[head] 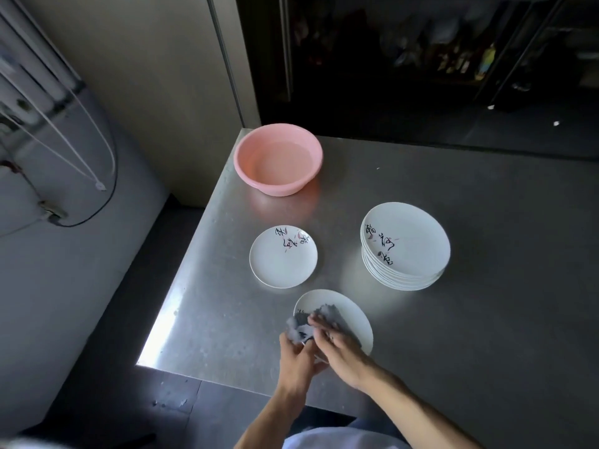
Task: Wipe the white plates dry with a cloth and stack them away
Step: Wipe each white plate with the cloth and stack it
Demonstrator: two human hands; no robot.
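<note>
With the plate (348, 314) seemingly gripped by the left hand (296, 356), the cloth (306, 320) should be swept rimward beneath the flat right hand (340, 346).

The room is dim, the cabinet (421, 59) beyond the desk (486, 319) nearly black, while light from the left lays white glare on the steel at the desk's near left corner and a pink sheen beside the basin (278, 158). The cloth (303, 320) on the held plate (353, 315) is motion-blurred, and the wide lens bows and softens the wall pipes (32, 69).
</note>
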